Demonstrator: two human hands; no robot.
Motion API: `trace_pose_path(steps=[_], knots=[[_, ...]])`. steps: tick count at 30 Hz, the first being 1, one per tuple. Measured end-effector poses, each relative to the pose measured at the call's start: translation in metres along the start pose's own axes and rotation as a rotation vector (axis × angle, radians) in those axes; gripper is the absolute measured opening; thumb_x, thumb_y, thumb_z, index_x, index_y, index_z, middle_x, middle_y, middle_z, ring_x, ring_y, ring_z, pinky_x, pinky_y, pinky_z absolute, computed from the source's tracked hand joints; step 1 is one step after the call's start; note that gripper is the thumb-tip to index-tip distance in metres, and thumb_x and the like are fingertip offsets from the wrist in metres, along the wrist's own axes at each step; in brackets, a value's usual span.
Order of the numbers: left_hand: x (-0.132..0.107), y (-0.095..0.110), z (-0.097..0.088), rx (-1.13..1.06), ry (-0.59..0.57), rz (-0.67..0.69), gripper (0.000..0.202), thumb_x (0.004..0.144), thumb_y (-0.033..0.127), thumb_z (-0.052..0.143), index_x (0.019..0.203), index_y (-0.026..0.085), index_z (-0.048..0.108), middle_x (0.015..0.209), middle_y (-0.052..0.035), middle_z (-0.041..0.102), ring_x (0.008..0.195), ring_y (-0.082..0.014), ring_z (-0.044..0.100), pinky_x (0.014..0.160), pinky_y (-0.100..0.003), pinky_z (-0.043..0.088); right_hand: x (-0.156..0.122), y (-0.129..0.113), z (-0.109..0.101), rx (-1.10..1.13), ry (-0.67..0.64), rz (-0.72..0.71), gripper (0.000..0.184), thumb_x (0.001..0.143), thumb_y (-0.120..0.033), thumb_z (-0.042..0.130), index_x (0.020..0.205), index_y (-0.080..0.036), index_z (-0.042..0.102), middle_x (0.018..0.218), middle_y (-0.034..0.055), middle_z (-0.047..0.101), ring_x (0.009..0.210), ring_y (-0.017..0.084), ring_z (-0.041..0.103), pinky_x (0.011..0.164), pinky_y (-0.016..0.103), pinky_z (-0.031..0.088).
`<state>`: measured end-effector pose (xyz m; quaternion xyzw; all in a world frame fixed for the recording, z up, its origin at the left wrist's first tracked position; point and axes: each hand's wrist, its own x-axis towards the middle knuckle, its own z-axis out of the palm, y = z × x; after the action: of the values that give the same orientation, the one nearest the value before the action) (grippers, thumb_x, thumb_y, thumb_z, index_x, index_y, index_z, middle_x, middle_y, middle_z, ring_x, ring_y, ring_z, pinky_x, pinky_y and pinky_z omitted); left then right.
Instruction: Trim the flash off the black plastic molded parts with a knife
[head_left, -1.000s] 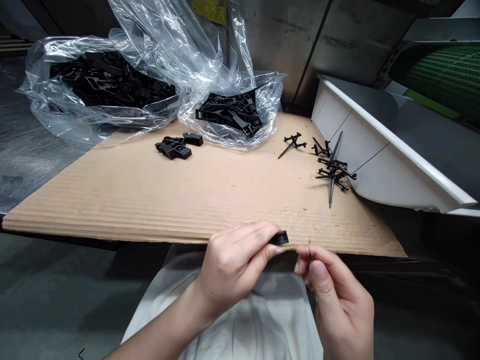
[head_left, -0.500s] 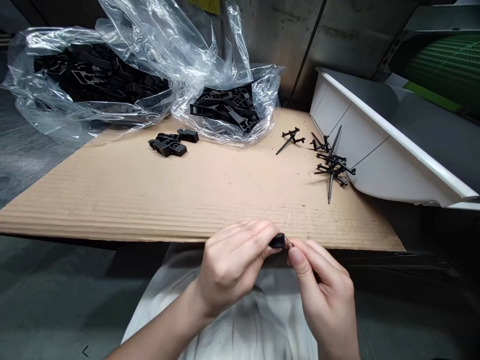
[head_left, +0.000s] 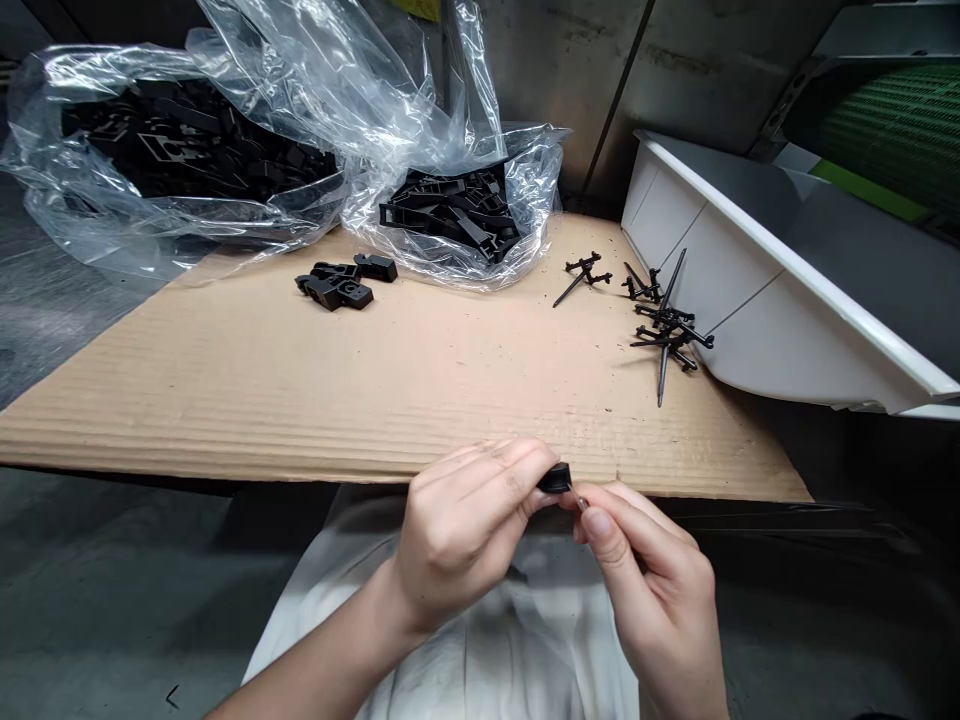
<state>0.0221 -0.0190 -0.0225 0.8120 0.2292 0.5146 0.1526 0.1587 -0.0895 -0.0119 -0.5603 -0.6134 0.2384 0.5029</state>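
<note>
No lettering, numbers, brand names or signs can be read anywhere here.

Your part (head_left: 556, 479) is black, your cardboard (head_left: 450, 375) tan with faint stripes, your bin (head_left: 694, 255) greyish white.

In front of me, the cardboard sheet (head_left: 450, 390) carries some black blocks (head_left: 330, 292), a clear bag (head_left: 534, 235) of black parts (head_left: 469, 215) and black branched pieces (head_left: 666, 342).

The left hand (head_left: 480, 530) pinches a black part (head_left: 556, 479) near the cardboard (head_left: 450, 390).
</note>
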Motion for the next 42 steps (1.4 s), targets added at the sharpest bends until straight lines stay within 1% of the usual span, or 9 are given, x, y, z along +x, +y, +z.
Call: trace_pose_path(steps=[7, 9, 12, 15, 18, 24, 28, 35, 42], knots=[[0.000, 0.001, 0.001, -0.004, 0.006, -0.019, 0.020, 0.082, 0.006, 0.054, 0.100, 0.014, 0.059, 0.087, -0.0081, 0.070, 0.080, -0.0166, 0.065, 0.068, -0.027, 0.052, 0.000, 0.000, 0.002, -0.020, 0.038, 0.006, 0.021, 0.085, -0.009, 0.047, 0.088, -0.022, 0.064, 0.070, -0.0009, 0.057, 0.064, 0.011, 0.053, 0.057, 0.022, 0.043], [-0.001, 0.001, 0.001, 0.010, 0.013, -0.025, 0.020, 0.081, 0.005, 0.055, 0.099, 0.012, 0.060, 0.087, -0.0083, 0.070, 0.080, -0.0166, 0.065, 0.068, -0.027, 0.052, -0.002, 0.002, 0.003, 0.033, 0.063, 0.055, 0.021, 0.086, -0.012, 0.047, 0.090, -0.024, 0.064, 0.070, -0.0014, 0.059, 0.062, 0.010, 0.054, 0.056, 0.021, 0.045], [-0.002, 0.002, 0.002, 0.048, 0.026, -0.033, 0.019, 0.080, 0.005, 0.057, 0.097, 0.011, 0.061, 0.088, -0.0084, 0.069, 0.077, -0.0161, 0.065, 0.066, -0.025, 0.051, -0.003, 0.001, 0.003, 0.158, 0.094, 0.174, 0.020, 0.089, -0.018, 0.043, 0.094, -0.023, 0.061, 0.065, -0.0021, 0.059, 0.049, 0.008, 0.052, 0.046, 0.019, 0.044], [-0.002, 0.001, 0.002, 0.064, 0.032, -0.019, 0.018, 0.079, 0.005, 0.058, 0.096, 0.010, 0.061, 0.089, -0.0081, 0.069, 0.078, -0.0151, 0.065, 0.067, -0.023, 0.051, 0.000, -0.002, 0.004, 0.147, 0.078, 0.226, 0.018, 0.090, -0.022, 0.042, 0.088, -0.019, 0.059, 0.058, -0.0022, 0.057, 0.039, 0.007, 0.047, 0.038, 0.019, 0.039], [-0.002, 0.000, 0.003, 0.082, 0.032, 0.004, 0.020, 0.079, 0.004, 0.057, 0.098, 0.010, 0.061, 0.090, -0.0086, 0.069, 0.082, -0.0149, 0.065, 0.071, -0.023, 0.051, 0.004, -0.003, 0.006, 0.011, 0.046, 0.176, 0.020, 0.089, -0.022, 0.042, 0.075, -0.018, 0.055, 0.055, -0.0026, 0.054, 0.038, 0.006, 0.046, 0.039, 0.019, 0.037], [-0.003, -0.001, 0.005, 0.114, 0.050, 0.022, 0.022, 0.079, 0.004, 0.056, 0.099, 0.011, 0.061, 0.091, -0.0088, 0.070, 0.083, -0.0158, 0.066, 0.074, -0.024, 0.052, 0.007, 0.000, 0.007, -0.186, 0.084, 0.058, 0.017, 0.087, -0.017, 0.045, 0.074, -0.018, 0.056, 0.057, -0.0025, 0.052, 0.046, 0.008, 0.049, 0.046, 0.020, 0.039], [-0.003, 0.000, 0.006, 0.132, 0.067, 0.022, 0.022, 0.077, 0.004, 0.057, 0.097, 0.011, 0.061, 0.089, -0.0083, 0.071, 0.080, -0.0164, 0.067, 0.073, -0.025, 0.053, 0.007, -0.001, 0.003, -0.146, 0.054, 0.087, 0.019, 0.087, -0.018, 0.045, 0.073, -0.019, 0.057, 0.057, -0.0027, 0.052, 0.048, 0.008, 0.050, 0.047, 0.020, 0.041], [-0.003, -0.001, 0.007, 0.177, 0.078, 0.013, 0.017, 0.077, 0.007, 0.060, 0.093, 0.010, 0.063, 0.085, -0.0079, 0.071, 0.075, -0.0170, 0.068, 0.072, -0.024, 0.053, 0.004, -0.004, 0.003, -0.072, 0.081, 0.034, 0.017, 0.084, -0.014, 0.051, 0.091, -0.020, 0.064, 0.071, -0.0008, 0.055, 0.069, 0.010, 0.057, 0.060, 0.017, 0.047], [-0.004, 0.000, 0.007, 0.142, 0.091, 0.032, 0.020, 0.077, 0.005, 0.059, 0.096, 0.009, 0.062, 0.086, -0.0096, 0.071, 0.078, -0.0174, 0.067, 0.072, -0.026, 0.053, 0.007, -0.005, 0.004, -0.087, 0.059, 0.026, 0.019, 0.084, -0.013, 0.049, 0.089, -0.021, 0.066, 0.067, -0.0008, 0.053, 0.060, 0.010, 0.051, 0.052, 0.020, 0.043]])
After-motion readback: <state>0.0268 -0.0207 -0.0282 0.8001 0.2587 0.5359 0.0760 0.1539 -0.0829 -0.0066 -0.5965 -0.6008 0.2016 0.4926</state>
